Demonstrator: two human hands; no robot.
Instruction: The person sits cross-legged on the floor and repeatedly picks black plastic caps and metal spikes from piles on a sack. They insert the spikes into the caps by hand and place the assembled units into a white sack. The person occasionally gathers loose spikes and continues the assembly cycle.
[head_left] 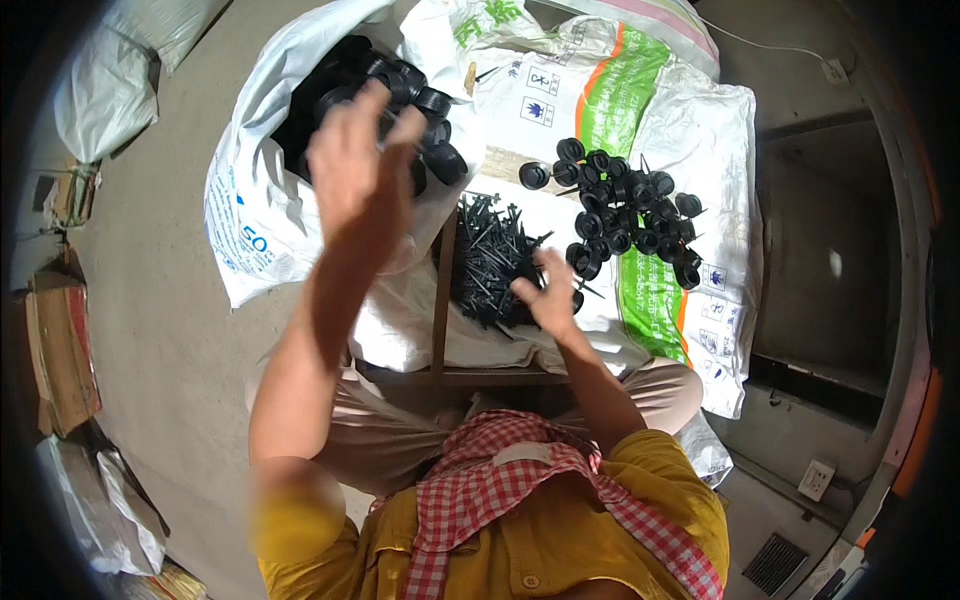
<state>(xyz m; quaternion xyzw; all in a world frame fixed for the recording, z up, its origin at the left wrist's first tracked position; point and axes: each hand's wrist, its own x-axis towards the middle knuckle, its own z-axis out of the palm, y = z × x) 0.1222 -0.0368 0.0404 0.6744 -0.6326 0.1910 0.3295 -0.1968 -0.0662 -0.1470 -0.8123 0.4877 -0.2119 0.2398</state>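
My left hand (358,165) is raised, fingers apart, over the mouth of an open white sack (250,210) full of black round caps (432,105); nothing shows in it. My right hand (545,292) rests with curled fingers on a pile of thin black pins (490,255) that lies on white sacking in front of my knees. Whether the fingers pinch a pin is hidden. To the right of the pile, several black round caps (625,210) lie in a cluster on a white and green woven sack (700,130).
A wooden frame (440,310) shows under the sacking by my knees. A cardboard box (60,350) and white bags (100,90) lie at the left on the concrete floor. More bags (100,500) are at the lower left. A wall socket (815,480) is at the right.
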